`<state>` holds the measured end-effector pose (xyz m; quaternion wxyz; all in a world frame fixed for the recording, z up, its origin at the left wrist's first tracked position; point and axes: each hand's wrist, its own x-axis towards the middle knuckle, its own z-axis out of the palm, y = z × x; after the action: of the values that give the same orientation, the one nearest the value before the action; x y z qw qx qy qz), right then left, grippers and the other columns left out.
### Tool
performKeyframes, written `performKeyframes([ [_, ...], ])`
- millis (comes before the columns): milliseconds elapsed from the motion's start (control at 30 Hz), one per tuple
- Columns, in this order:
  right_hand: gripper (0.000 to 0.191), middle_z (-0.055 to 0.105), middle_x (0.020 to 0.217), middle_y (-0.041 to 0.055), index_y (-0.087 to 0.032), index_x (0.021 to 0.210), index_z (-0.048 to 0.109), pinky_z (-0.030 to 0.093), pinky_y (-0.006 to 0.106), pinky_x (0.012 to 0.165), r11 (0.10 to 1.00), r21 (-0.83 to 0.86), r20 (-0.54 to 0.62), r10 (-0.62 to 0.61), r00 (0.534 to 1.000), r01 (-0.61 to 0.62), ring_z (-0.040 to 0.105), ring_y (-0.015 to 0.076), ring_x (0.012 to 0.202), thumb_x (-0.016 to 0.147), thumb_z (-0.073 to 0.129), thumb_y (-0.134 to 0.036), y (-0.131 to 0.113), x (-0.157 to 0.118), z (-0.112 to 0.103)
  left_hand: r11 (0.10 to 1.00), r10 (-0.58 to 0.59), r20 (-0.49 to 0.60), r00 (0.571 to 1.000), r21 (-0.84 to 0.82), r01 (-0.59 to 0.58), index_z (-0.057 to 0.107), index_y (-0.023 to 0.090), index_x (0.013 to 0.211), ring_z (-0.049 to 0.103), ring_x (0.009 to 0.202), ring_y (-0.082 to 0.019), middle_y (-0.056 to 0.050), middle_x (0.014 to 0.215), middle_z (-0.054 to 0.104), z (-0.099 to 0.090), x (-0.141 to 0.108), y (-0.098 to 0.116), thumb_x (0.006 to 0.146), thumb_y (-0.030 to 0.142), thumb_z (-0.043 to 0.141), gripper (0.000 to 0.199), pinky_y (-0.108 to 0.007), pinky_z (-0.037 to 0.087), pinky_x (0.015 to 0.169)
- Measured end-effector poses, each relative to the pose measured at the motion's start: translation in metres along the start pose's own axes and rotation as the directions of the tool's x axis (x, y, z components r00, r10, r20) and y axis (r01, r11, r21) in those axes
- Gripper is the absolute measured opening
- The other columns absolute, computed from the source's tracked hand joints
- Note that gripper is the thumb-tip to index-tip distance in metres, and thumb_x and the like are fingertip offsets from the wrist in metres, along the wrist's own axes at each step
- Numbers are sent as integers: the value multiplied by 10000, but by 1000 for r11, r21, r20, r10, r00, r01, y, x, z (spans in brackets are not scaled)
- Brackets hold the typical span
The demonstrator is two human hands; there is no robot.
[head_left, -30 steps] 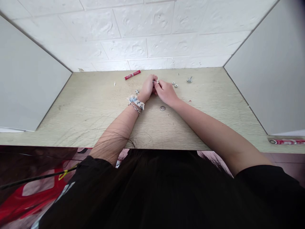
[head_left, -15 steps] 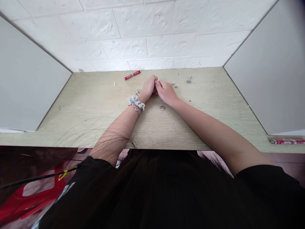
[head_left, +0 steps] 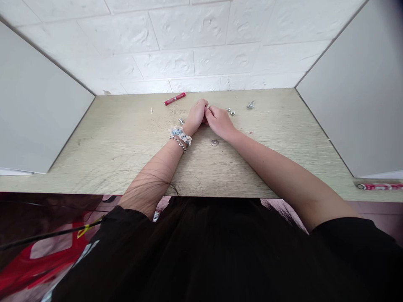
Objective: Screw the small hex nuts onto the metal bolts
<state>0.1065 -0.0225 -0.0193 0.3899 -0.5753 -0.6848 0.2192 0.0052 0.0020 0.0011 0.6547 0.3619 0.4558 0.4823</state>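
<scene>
My left hand and my right hand meet over the middle of the wooden desktop, both with curled fingers. Whatever they may hold is hidden behind the backs of the hands. A flat round washer lies on the wood between my wrists. Just left of my left hand is a small shiny metal fastener, partly behind the wrist. Two nuts rest close to the right of my right hand. Further right stands a bolt with a washer at its base.
A red tube lies near the white brick-patterned wall. Another red tube is at the right front edge. Grey panels border the desktop on both sides. A scrap of white sits at the left.
My right hand has shifted very slightly against the left. The small parts on the desktop lie where they were.
</scene>
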Motion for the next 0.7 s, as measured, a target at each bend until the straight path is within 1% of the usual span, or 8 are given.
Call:
performKeyframes([
  [100,370,582,674,23,-233,652,428,428,322,755,1000,5,-10,-15,1000,15,561,196,730,995,440,-372,2,1,1,987,123,-1,992,104,-122,384,180,628,304,461,-49,25,624,320,0,0,-2,937,57,450,339,-205,220,374],
  [133,374,581,670,22,-233,651,433,431,321,754,1000,8,-12,-18,1000,18,561,195,729,995,439,-378,3,1,1,981,145,1,989,128,-144,382,178,618,303,462,-51,23,620,324,0,0,-2,936,52,449,349,-210,222,375],
  [267,374,596,681,21,-227,657,455,434,321,751,1000,0,-3,-15,1000,15,565,191,717,1001,434,-372,2,0,0,962,173,9,985,213,-171,376,181,610,297,476,-62,18,610,326,0,-2,-1,936,55,435,355,-228,231,388],
  [367,393,612,690,22,-219,650,473,432,320,750,1000,-1,13,-8,1000,8,582,190,719,1009,434,-373,0,0,-2,938,207,34,978,277,-208,384,182,621,305,481,-60,18,616,324,1,-4,0,921,47,403,330,-231,230,398],
  [433,438,621,688,26,-212,635,493,437,321,758,1000,17,25,-3,1000,3,600,189,725,1017,428,-417,-2,-1,-3,935,204,43,978,287,-207,373,187,623,298,471,-60,22,607,306,1,-5,0,917,58,394,322,-231,222,405],
  [567,569,622,643,33,-200,610,548,459,327,777,997,71,43,15,999,-18,632,192,726,1008,387,-573,-2,0,-3,945,166,44,985,277,-172,353,200,617,271,442,-77,25,559,261,0,-4,-1,960,130,369,351,-243,225,421],
  [700,609,601,605,27,-198,613,568,465,316,780,996,91,38,17,999,-20,644,187,745,995,366,-626,-1,0,-1,966,151,60,987,204,-160,362,192,620,268,445,-78,25,543,267,-2,0,-3,966,145,396,350,-250,232,427],
])
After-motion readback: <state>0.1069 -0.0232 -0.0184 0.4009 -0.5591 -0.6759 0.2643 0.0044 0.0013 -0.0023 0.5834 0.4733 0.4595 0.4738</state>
